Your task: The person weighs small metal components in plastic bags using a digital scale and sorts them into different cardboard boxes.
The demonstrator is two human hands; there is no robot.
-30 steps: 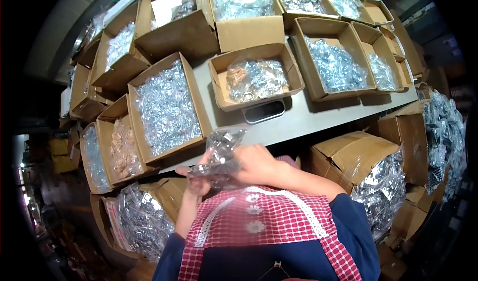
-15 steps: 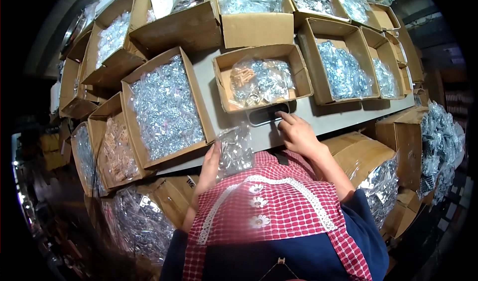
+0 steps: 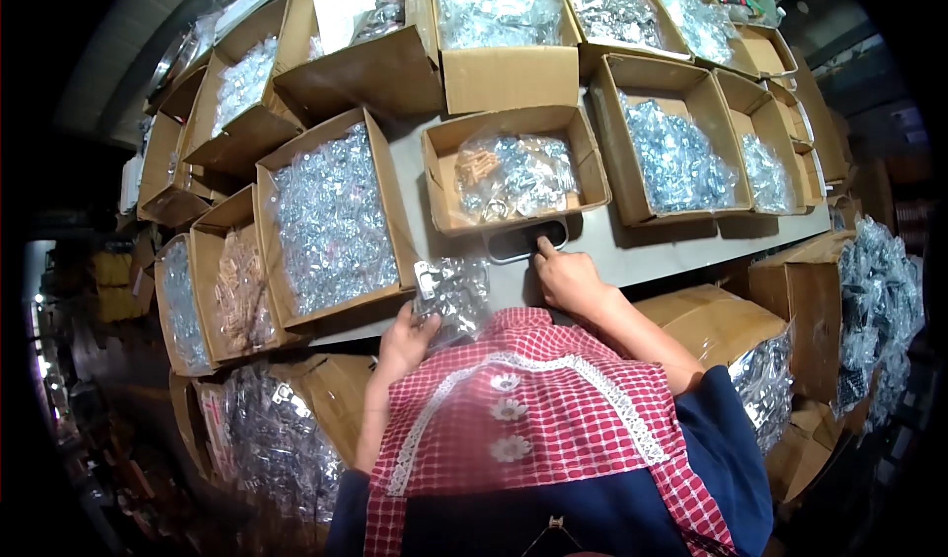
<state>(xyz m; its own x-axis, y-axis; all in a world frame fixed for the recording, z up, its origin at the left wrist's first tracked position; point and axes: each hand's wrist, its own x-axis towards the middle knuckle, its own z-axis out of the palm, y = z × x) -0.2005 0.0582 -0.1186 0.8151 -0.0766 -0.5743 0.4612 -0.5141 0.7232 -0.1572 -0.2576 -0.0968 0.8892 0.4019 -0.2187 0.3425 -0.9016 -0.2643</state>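
Observation:
My left hand point(image 3: 407, 340) is closed on the edge of a clear plastic bag point(image 3: 454, 298) of small shiny metal parts, held just above the front of the table. My right hand point(image 3: 571, 278) has its index finger stretched onto a dark rounded panel point(image 3: 513, 243) with a light rim; its other fingers are curled, and I see nothing in them. That panel sticks out from under the front of a small cardboard box point(image 3: 454, 223). Inside the box lie clear bags of silvery parts point(image 3: 528, 177) and copper-coloured pieces point(image 3: 480, 166).
Left of my hands stands a carton of bagged metal parts point(image 3: 336, 223); another such carton point(image 3: 676, 162) is at the right. More open boxes line the back. Below the table edge are cartons with bags of parts point(image 3: 281, 438) and a flapped carton point(image 3: 706, 315).
The bag and my left hand have turned and shifted slightly, with the fingers now lower on the bag. My right hand has moved a little left and down along the panel. The whole view has tilted somewhat.

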